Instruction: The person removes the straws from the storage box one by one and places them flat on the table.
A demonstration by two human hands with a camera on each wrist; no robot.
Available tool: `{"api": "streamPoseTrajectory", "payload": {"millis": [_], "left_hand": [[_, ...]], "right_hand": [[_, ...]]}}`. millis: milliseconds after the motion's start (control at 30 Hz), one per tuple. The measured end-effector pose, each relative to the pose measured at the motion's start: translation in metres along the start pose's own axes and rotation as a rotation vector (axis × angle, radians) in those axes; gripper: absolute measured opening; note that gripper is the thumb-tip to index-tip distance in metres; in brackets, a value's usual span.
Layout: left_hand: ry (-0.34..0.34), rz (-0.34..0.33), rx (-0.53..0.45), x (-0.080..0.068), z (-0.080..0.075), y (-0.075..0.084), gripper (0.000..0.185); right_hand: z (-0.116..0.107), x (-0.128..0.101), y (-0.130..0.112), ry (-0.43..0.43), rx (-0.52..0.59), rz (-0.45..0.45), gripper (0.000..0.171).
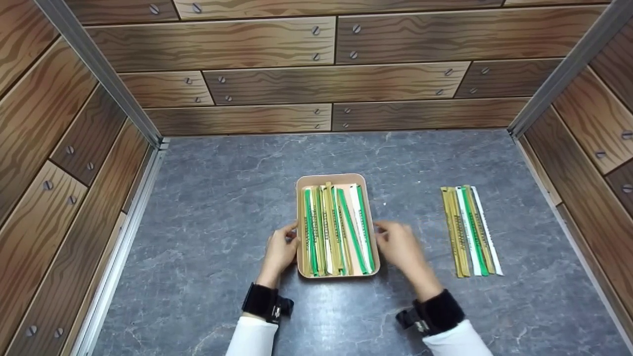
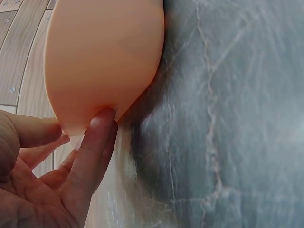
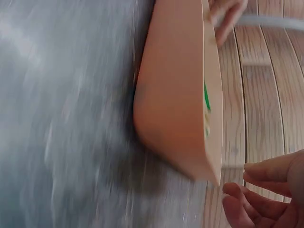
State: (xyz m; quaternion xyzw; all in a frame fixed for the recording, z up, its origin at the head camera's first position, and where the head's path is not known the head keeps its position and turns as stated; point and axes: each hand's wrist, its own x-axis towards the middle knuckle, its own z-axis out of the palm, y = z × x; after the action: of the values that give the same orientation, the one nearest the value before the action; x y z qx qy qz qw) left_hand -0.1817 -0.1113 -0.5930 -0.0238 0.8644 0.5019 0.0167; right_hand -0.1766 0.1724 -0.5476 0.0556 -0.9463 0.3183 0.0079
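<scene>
Tray (image 1: 341, 179) of slim packets (image 1: 329, 227), near middle of worktop (image 1: 222, 198)

Tray: tan, oblong, round-cornered; base flat or slightly raised, cannot tell. Packets gold, green and white, laid lengthwise; crowded at left, sparser at right, one green piece aslant.

Left hand (image 1: 281, 249): at tray's left side; fingers bent and clamped on it, one tip at rim, another lower on outer wall.

Right hand (image 1: 401, 243): at tray's right side; fingers loosely bent, thumb apart from the rest, close to rim; contact uncertain.

Handling, as judged: steadying or shifting of tray. Best done with matched holds on both long walls, at equal height, right fingers settled before any load. Keep level and slow, lest looser packets at right slip.

Surroundings: loose row (image 1: 471, 232) of like packets, side by side on worktop, right of right hand, well apart from tray; likeliest obstacle to a rightward move. Black wristbands (image 1: 259, 300) and white sleeves (image 1: 252, 337) on both arms. Wood-patterned panels (image 1: 272, 42) at back and sides, well clear.
</scene>
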Motion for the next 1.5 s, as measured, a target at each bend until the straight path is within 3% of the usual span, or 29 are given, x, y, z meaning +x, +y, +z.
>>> {"api": "streamPoseTrajectory", "payload": {"millis": [133, 267, 467, 767, 1067, 1267, 1500], "left_hand": [[0.006, -0.002, 0.005, 0.0, 0.001, 0.0, 0.044], [0.008, 0.003, 0.007, 0.0, 0.001, 0.0, 0.044], [0.008, 0.004, 0.01, 0.0, 0.001, 0.0, 0.044], [0.016, 0.027, 0.012, -0.001, 0.0, 0.001, 0.044], [0.019, 0.026, 0.009, -0.001, 0.001, 0.001, 0.044], [0.011, 0.0, -0.006, -0.001, 0.001, 0.002, 0.045], [0.016, 0.024, 0.006, -0.001, 0.0, 0.001, 0.044]], "right_hand": [[0.011, 0.001, -0.021, -0.144, 0.006, 0.01, 0.045], [0.022, 0.003, -0.033, -0.281, -0.062, 0.038, 0.058], [0.035, 0.004, -0.039, -0.361, -0.153, 0.065, 0.062], [0.045, 0.007, -0.039, -0.304, -0.217, -0.003, 0.048], [0.058, 0.011, -0.031, -0.169, -0.3, -0.055, 0.016], [0.063, 0.012, -0.03, -0.122, -0.362, -0.062, 0.016], [0.063, 0.014, -0.03, -0.113, -0.297, -0.015, 0.027]]}}
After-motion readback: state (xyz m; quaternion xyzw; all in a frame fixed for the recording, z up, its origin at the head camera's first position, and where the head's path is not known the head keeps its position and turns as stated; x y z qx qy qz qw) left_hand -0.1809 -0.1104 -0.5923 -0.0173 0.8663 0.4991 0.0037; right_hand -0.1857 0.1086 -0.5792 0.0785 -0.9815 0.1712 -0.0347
